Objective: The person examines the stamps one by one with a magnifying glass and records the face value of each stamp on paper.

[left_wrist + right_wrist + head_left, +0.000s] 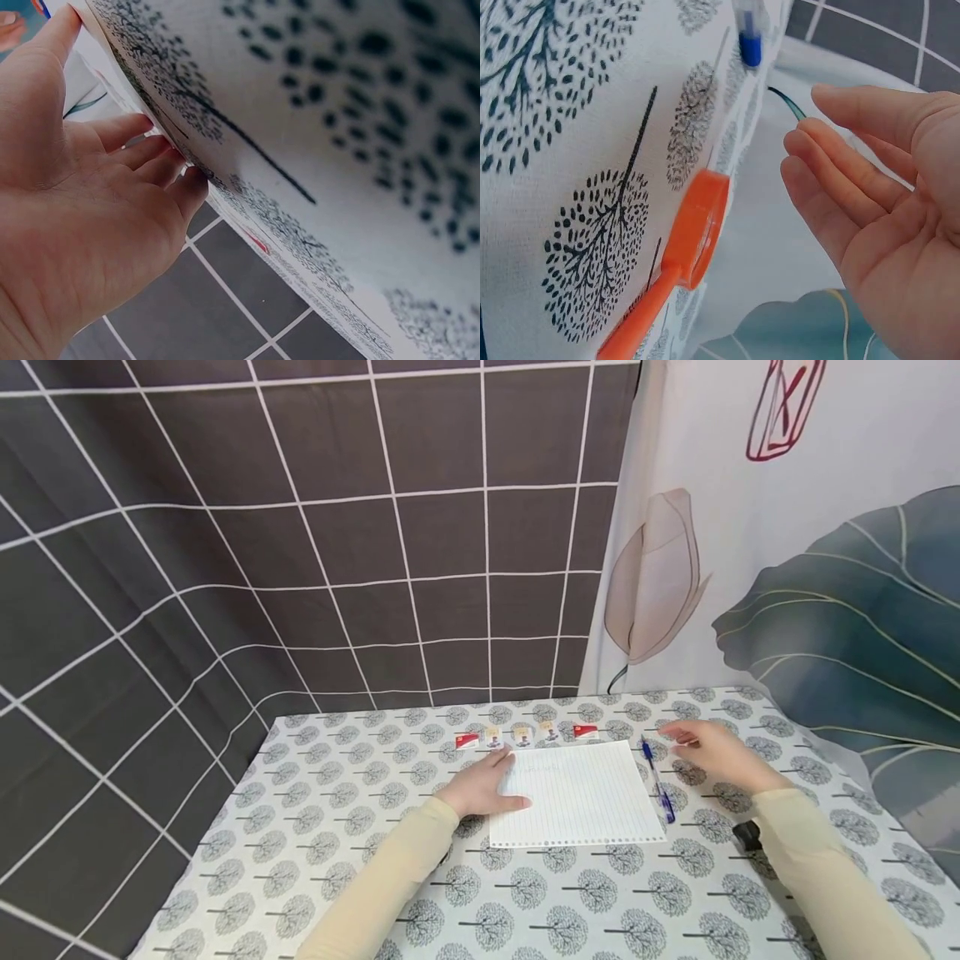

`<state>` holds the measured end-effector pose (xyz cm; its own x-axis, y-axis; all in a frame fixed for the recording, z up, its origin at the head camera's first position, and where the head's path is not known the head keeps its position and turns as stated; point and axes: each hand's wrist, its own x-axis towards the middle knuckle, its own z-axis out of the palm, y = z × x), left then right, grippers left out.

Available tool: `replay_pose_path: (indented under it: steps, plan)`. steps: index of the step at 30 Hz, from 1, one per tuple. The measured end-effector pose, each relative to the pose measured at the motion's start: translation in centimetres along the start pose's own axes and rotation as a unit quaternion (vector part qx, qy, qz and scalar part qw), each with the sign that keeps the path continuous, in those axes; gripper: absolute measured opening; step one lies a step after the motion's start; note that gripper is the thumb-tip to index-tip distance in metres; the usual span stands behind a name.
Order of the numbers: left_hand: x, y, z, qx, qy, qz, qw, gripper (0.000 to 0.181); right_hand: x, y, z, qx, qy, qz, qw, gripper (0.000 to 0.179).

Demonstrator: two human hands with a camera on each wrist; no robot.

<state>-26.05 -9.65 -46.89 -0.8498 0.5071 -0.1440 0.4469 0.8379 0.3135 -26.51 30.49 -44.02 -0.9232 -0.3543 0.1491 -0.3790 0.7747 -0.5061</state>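
A lined sheet of paper [577, 802] with punched holes along its near edge lies on the patterned tablecloth, faint writing near its top. My left hand [480, 787] rests at the sheet's left edge, fingers extended and thumb over the paper. Just right of the sheet lies a blue pen [657, 781]. My right hand [708, 750] is held to the right of the pen, fingers loosely bent and nothing between them. In the right wrist view, an orange magnifying glass [679, 270] lies on the cloth near that hand; the head view does not show it.
Beyond the sheet stands a row of small cards: a red-and-white card [467, 742] at left, another red-and-white card [586, 732] at right, several pale picture cards [522, 738] between. A dark gridded curtain [442, 535] and a leaf-printed curtain [817, 610] border the table.
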Motion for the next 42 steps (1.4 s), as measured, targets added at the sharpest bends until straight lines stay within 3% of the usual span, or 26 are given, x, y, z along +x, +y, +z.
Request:
replay_pose_path:
  steps: [8, 19, 24, 32, 42]
  plan:
    - [0.0, 0.1, -0.1, 0.004, -0.002, 0.001, 1.0, 0.096, -1.5, 0.8, -0.9, 0.043, 0.041, 0.061, 0.9963, 0.042]
    - [0.1, -0.1, -0.1, 0.008, -0.004, 0.002, 1.0, 0.096, -3.7, 2.5, -1.4, 0.049, 0.109, 0.127, 0.9847, 0.048]
    - [0.1, -0.1, 0.0, 0.007, -0.003, 0.001, 1.0, 0.097, -4.6, 3.4, -1.5, 0.056, 0.122, 0.153, 0.979, 0.05]
    - [0.0, 0.0, 0.0, 0.005, -0.002, 0.004, 1.0, 0.096, -6.1, 5.1, -1.9, 0.032, 0.079, 0.183, 0.9793, 0.049]
    - [0.0, 0.0, 0.0, 0.005, -0.003, 0.003, 1.0, 0.096, -6.4, 5.5, -1.6, 0.063, 0.029, 0.212, 0.9749, 0.054]
